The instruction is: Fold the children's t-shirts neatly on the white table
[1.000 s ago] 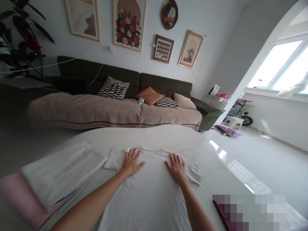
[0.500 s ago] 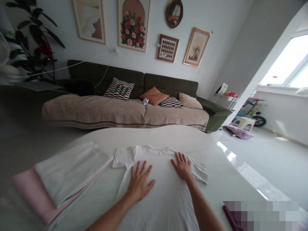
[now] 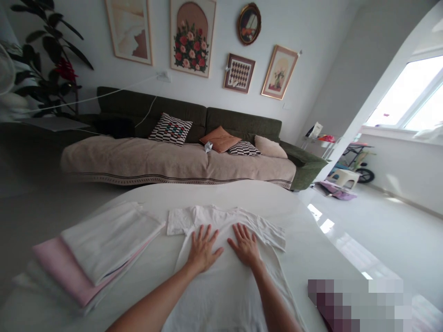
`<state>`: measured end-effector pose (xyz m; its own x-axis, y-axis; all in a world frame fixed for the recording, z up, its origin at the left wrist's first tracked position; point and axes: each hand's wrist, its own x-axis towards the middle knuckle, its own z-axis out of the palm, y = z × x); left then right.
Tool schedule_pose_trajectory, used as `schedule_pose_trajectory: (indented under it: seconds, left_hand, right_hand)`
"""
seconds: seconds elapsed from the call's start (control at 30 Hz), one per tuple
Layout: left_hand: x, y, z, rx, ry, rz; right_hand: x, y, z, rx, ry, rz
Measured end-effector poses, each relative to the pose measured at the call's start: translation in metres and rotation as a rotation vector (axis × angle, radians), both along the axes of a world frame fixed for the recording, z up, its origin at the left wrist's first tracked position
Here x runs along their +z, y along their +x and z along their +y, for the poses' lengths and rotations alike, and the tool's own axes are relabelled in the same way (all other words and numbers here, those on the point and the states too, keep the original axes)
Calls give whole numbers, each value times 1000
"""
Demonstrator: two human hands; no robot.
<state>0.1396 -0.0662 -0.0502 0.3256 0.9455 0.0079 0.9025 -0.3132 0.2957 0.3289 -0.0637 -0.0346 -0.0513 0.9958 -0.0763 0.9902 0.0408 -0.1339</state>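
White T-shirt (image 3: 223, 288) | spread under left hand (image 3: 203, 252) | under right hand (image 3: 245, 247)

Free tabletop (image 3: 214, 194) lies beyond the shirt (image 3: 224, 281); folded clothes (image 3: 112, 242) block the left.

No legible text, label, brand, number or sign anywhere in view.

White short-sleeved T-shirt (image 3: 223, 276), spread flat
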Motion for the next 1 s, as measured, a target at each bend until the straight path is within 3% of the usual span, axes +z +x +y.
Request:
schedule_pose_trajectory:
  seconds: [0.1,0.2,0.33,0.43,0.63,0.77,0.87,0.93,1.0]
  left_hand:
    - [22,-5,-9,-52,-25,1]
    - [32,-15,-39,-45,43,-28]
    - [13,-37,-98,-32,132,-78]
    - [0,-50,-126,-60,99,-70]
    - [21,-52,-143,-55,1,-43]
    - [29,-72,-163,-191,-88,-41]
    - [21,-95,-179,-253,-99,-41]
    - [11,-106,-185,-258,-63,-54]
    - [0,-112,-186,-270,-21,-60]
  right_hand:
    - [22,-5,-8,-7,-45,-9]
    - [30,-19,-45,-33,17,3]
    - [10,-35,-115,-65,31,75]
    - [-5,-41,-146,-86,10,77]
    - [-1,-43,-157,-99,-8,56]
    - [0,-31,-171,-71,-70,72]
    - [7,-33,-173,-101,-138,117]
    - [15,-49,-163,-125,-152,146]
    - [24,-74,-144,-63,-121,177]
